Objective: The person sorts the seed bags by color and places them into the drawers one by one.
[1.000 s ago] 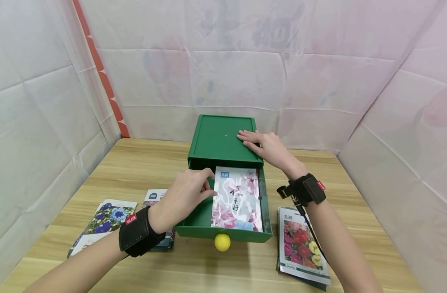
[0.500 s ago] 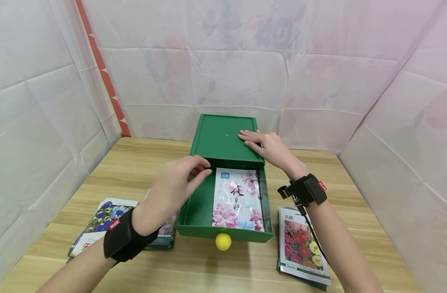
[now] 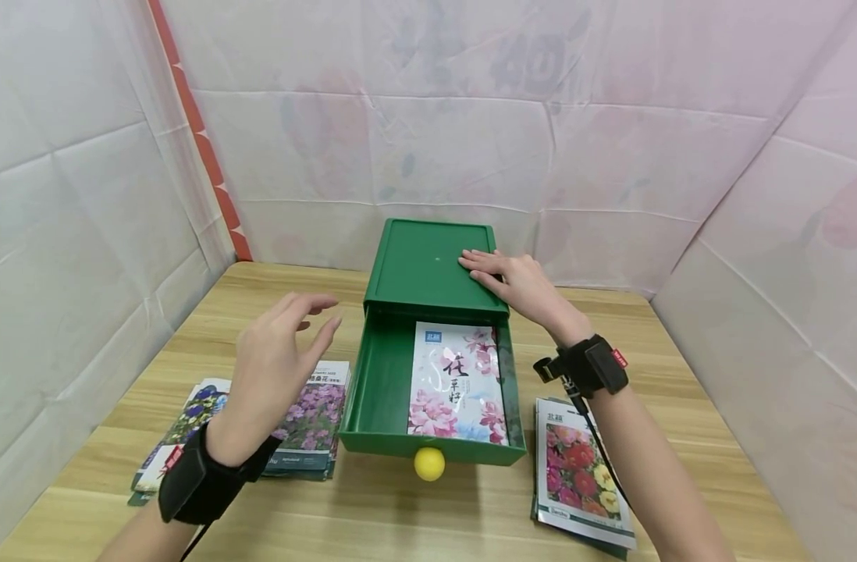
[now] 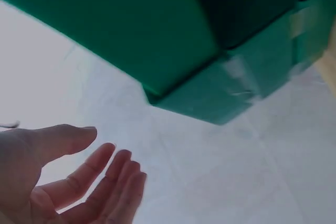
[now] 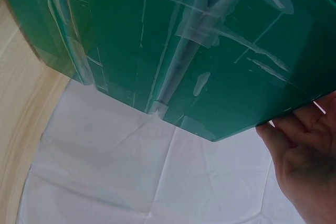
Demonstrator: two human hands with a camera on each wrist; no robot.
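A green drawer box [image 3: 428,269] stands at the table's far middle, its drawer [image 3: 379,390] pulled out toward me with a yellow ball knob [image 3: 428,464]. A pink-flowered seed packet [image 3: 456,382] lies flat in the drawer's right half. My right hand [image 3: 502,277] rests flat on the box's top right, fingers straight; the right wrist view shows it at the box's edge [image 5: 302,150]. My left hand [image 3: 281,351] hovers open and empty left of the drawer, above the stack of packets [image 3: 309,417]; the left wrist view shows its relaxed fingers [image 4: 100,182].
More flower seed packets lie on the wooden table [image 3: 400,515]: a blue-flowered pile [image 3: 190,421] at the left and a red-flowered stack [image 3: 579,476] right of the drawer. White cloth walls [image 3: 63,234] enclose the table on three sides.
My left hand let go of the pink packet in the drawer, lifted out and drew back to the left, uncovering the purple-flowered packet. The right hand stayed on the box.
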